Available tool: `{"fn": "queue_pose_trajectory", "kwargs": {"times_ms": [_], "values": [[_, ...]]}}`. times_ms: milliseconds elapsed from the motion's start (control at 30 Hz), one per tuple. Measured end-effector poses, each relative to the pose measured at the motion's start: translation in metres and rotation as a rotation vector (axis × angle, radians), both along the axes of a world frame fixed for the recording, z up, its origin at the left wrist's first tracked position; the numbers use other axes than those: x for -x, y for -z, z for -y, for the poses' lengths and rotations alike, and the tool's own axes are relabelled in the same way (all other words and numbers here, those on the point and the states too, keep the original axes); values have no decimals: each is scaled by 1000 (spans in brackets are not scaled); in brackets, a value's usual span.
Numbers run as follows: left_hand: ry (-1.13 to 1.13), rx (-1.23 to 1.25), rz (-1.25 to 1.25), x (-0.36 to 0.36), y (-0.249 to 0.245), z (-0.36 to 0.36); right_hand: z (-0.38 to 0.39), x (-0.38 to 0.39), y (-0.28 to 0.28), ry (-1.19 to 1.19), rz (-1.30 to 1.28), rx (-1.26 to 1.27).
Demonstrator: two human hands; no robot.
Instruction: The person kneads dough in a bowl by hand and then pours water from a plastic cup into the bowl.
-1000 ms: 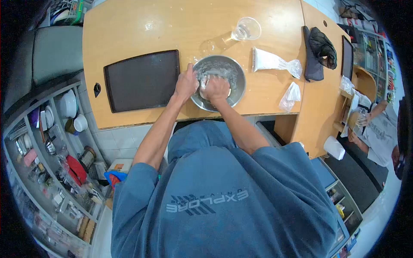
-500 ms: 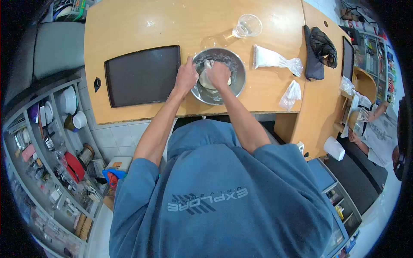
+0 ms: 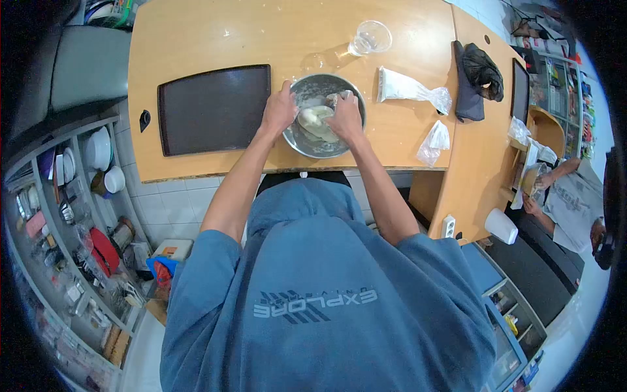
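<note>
A metal mixing bowl (image 3: 359, 130) stands near the table's front edge, its inside smeared with flour. In it lies a pale, soft lump of dough (image 3: 315, 121). My left hand (image 3: 279, 110) is closed on the bowl's left rim. Inside the bowl, my right hand (image 3: 346, 117) is at the right side of the dough, fingers curled and dusted with flour, thumb against the lump. Part of the dough's right edge is hidden by that hand.
Left of the bowl lies a dark baking tray (image 3: 215, 111). A clear plastic cup (image 3: 372, 38), a bag of white powder (image 3: 408, 90), a smaller plastic bag (image 3: 434, 142) and dark cloth (image 3: 471, 98) are to the right. Another person (image 3: 568, 196) handles something at far right.
My right hand has shifted from on top of the dough to its right side, uncovering more of the lump. My left hand stays on the rim. The view has shifted slightly.
</note>
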State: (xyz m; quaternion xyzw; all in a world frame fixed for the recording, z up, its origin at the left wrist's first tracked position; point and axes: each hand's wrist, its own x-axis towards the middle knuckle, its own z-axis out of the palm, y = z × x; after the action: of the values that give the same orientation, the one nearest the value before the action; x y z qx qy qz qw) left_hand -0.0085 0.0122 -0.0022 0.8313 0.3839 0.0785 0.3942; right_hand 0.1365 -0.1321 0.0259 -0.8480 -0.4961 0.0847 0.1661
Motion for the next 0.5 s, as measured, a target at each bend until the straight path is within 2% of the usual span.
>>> {"fn": "queue_pose_trajectory", "kwargs": {"times_ms": [100,200,300,400,500], "values": [[0,-21,-9,0,1,1,-1,-3,12,-78,-192,373],[10,-7,7,0,3,0,-3,1,14,-69,-598,317],[-24,-9,-2,0,0,-1,3,7,-2,10,-674,178],[-6,-51,45,3,-8,3,6,7,-15,38,-551,64],[-31,-12,18,-1,-14,4,9,10,8,26,-344,-75]]}}
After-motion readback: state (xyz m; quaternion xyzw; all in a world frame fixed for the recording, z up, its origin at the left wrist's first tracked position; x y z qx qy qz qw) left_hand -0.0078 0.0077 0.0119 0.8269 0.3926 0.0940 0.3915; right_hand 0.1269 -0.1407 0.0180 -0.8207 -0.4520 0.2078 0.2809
